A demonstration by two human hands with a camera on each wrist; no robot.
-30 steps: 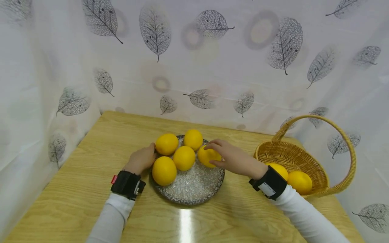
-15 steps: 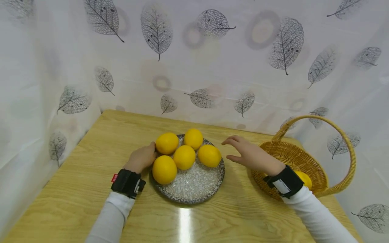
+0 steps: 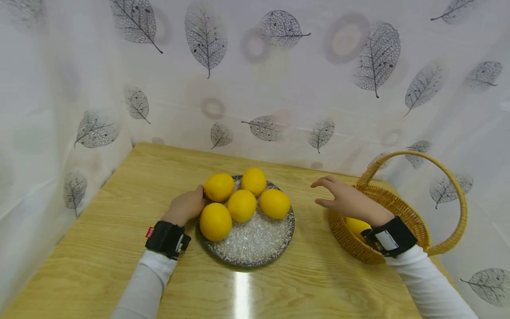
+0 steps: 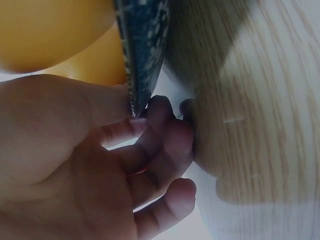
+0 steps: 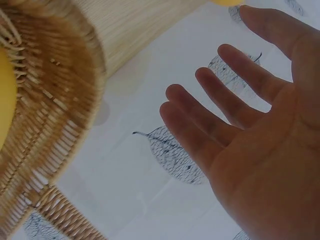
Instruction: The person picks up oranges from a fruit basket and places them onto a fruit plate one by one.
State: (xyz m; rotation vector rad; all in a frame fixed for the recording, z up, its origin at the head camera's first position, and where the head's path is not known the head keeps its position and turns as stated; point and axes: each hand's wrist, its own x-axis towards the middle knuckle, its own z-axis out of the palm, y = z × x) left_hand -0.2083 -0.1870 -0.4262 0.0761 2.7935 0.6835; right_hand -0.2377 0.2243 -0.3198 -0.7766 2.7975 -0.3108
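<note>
Fruit (image 3: 275, 204) now well left of withdrawn right hand (image 3: 349, 200), empty, fingers apart; left hand (image 3: 185, 206) pinches plate (image 3: 256, 243); release looks complete.

1. We see a light wooden tabletop (image 3: 99, 248) with wavy grain, its far edge slanting slightly down toward the right.
2. Near its front, we notice a narrow streak of white glare (image 3: 241, 294).
3. Behind it and along both sides, we have whitish sheeting (image 3: 171, 93), softly creased at left.
4. Across that, we make out dark, net-veined leaf prints (image 3: 206, 40) at various angles and blurred grey rings (image 3: 329, 43).
</note>
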